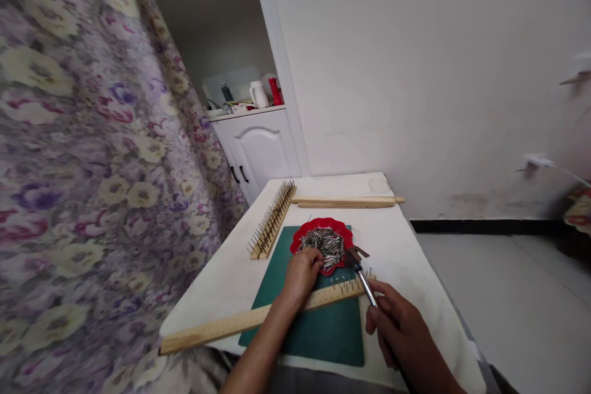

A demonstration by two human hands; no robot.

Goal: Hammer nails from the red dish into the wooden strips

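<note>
My left hand [302,272] reaches over the near left rim of a scalloped red bowl [340,228], fingers drawn together at the heap of nails [329,243]. Whatever lies between those fingertips is hidden. In my right hand [399,326] is a claw hammer [364,286], its dark head up beside the bowl's right edge. Beneath my left forearm, a wooden strip [231,324] with rows of small holes crosses a green mat [330,341] at a slant. Several nails stand upright in the strip's right end, close to the hammer.
Another wooden strip [272,221], bristling with upright nails, lies at the table's left. Plain wooden strips [346,202] lie along the back of the white-covered table [217,286]. A floral curtain [106,184] hangs on the left; a white cabinet [263,141] stands behind.
</note>
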